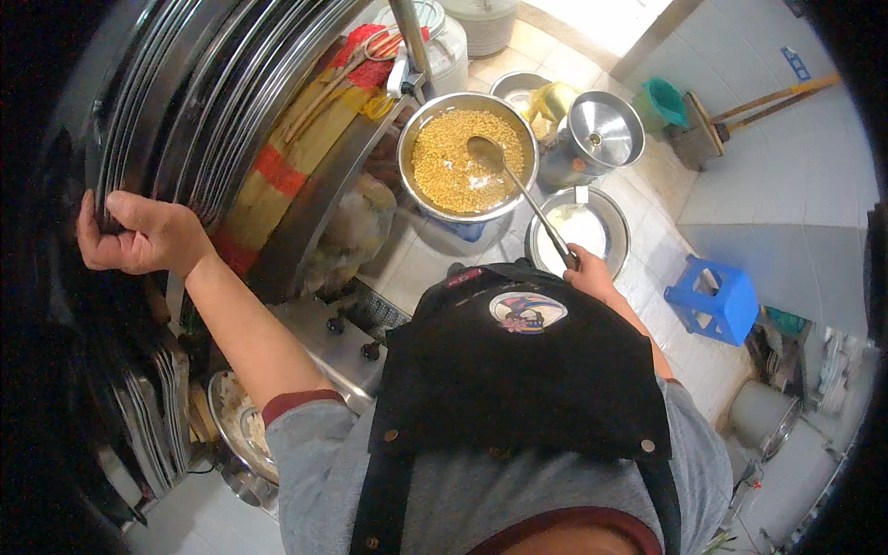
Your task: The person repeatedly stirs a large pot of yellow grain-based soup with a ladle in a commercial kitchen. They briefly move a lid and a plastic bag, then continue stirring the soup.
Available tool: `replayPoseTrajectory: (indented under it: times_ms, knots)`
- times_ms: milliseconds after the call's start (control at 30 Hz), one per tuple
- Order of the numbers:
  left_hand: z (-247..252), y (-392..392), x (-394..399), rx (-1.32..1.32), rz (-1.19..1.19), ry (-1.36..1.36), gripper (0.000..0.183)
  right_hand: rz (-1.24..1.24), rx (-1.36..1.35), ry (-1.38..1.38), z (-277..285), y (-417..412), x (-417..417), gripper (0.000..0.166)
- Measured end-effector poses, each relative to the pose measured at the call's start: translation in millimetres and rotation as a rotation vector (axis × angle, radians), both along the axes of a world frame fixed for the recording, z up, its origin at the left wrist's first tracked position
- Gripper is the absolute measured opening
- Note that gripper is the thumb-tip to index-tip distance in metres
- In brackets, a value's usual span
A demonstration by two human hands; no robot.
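Observation:
My right hand (pixel 588 272) grips the handle end of a long metal ladle (pixel 533 201). The bowl of the ladle rests in a round steel basin (pixel 404 182) of yellow soaked beans or kernels (pixel 454 166) under liquid. Off to the left, my left hand (pixel 142 232) is raised, with thumb and fingers closed around the near edge of one of several thin metal trays (pixel 208 90) standing on edge. Below my right hand, a second steel basin (pixel 619 215) holds something white.
A metal funnel (pixel 610 125) sits over a steel pot beside a yellow bag (pixel 551 104). A blue plastic stool (pixel 714 298) stands at right, near the wall. Long handles (pixel 777 100) lean behind a green bucket (pixel 662 104). White lidded drums (pixel 444 55) stand at the back.

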State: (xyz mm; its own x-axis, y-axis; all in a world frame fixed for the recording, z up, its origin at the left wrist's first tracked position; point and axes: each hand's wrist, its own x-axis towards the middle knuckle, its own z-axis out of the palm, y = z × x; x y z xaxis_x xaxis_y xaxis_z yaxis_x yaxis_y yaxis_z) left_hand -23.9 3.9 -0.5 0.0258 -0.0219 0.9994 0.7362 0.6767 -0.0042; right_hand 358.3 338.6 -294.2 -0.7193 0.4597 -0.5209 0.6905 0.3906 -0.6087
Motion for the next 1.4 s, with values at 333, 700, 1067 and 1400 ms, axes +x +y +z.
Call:
replayPoseTrajectory:
  times_ms: [333, 700, 1067, 1400]
  knots:
    - [4, -1, 5, 0.004, 0.024, 0.023, 0.026, 0.107, 0.206, 0.07, -17, 15, -9, 0.056]
    - [2, 3, 2, -0.011, 0.01, 0.04, 0.026, -0.443, -0.776, 0.113, 7, 11, 17, 0.038]
    - [0, -2, -1, 0.041, -0.019, 0.02, 0.025, -0.516, -0.947, 0.233, 57, 14, 46, 0.046]
    - [1, 3, 2, 0.028, 0.003, 0.028, 0.025, -0.738, -0.856, 0.437, 68, 46, 72, 0.049]
